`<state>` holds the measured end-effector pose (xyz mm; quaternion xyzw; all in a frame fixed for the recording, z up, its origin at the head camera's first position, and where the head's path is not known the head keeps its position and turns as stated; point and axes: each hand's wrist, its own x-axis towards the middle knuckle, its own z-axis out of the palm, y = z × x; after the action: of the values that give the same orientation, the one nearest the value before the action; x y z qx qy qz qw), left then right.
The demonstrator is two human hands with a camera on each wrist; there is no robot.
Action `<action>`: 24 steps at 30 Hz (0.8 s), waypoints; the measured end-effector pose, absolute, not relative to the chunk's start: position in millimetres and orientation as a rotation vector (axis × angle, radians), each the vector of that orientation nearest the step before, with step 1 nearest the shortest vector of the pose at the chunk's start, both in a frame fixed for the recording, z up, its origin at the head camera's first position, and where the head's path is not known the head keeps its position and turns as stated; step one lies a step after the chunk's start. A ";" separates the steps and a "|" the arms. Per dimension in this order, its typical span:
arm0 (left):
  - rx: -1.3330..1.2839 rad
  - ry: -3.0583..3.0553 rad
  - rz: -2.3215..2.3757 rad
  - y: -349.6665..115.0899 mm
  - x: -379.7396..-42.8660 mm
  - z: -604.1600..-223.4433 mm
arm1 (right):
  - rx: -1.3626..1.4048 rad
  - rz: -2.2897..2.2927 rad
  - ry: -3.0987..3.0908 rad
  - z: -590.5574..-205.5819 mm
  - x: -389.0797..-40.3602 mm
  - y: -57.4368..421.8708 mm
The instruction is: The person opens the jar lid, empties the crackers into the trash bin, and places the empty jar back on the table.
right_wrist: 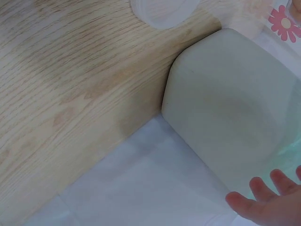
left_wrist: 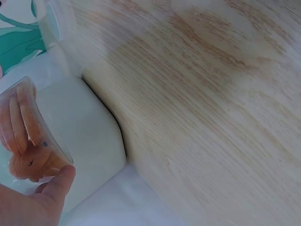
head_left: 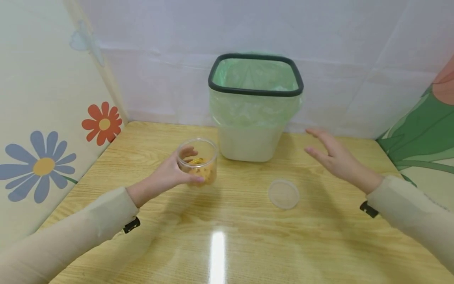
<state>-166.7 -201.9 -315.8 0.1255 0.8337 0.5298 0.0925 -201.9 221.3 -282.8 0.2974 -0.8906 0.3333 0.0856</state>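
Note:
My left hand (head_left: 173,169) grips a clear round plastic tub (head_left: 209,156) from its left side, with the thumb at the front and fingers behind. Its top is uncovered. Orange-brown pieces with dark specks (head_left: 203,171) lie inside, possibly cookies; their kind is unclear. The left wrist view shows the same tub (left_wrist: 35,132) near a fingertip. A translucent round lid (head_left: 283,194) lies flat on the table to the right. Above the right part of the table, my right hand (head_left: 331,157) holds nothing, its fingers extended and spread apart from the thumb.
At the back middle stands a pale waste bin (head_left: 248,144) with a dark rim (head_left: 256,93) and a green plastic bag liner (head_left: 248,108). The wood-grain table (head_left: 248,240) meets a white cloth backdrop (head_left: 170,83). Flower-patterned panels flank both sides.

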 end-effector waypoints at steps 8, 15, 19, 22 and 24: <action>0.375 2.479 1.588 -205.0 -168.2 -309.2 | 0.799 1.086 -2.674 -277.1 -205.3 221.4; 0.353 2.488 1.583 -205.6 -167.7 -306.3 | 0.783 1.140 -2.650 -273.4 -208.5 219.5; 0.346 2.489 1.578 -206.1 -167.9 -304.5 | 0.729 1.210 -2.640 -269.4 -210.1 217.8; 0.347 2.479 1.581 -207.0 -168.3 -303.5 | 0.680 1.258 -2.630 -265.6 -211.2 216.3; 0.348 2.479 1.584 -207.7 -168.4 -303.0 | 0.657 1.270 -2.623 -263.3 -212.3 215.5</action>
<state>-168.4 -207.7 -303.0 0.1170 0.8334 0.5326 0.0898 -212.3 215.5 -263.3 0.2193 -0.8755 0.4238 0.0768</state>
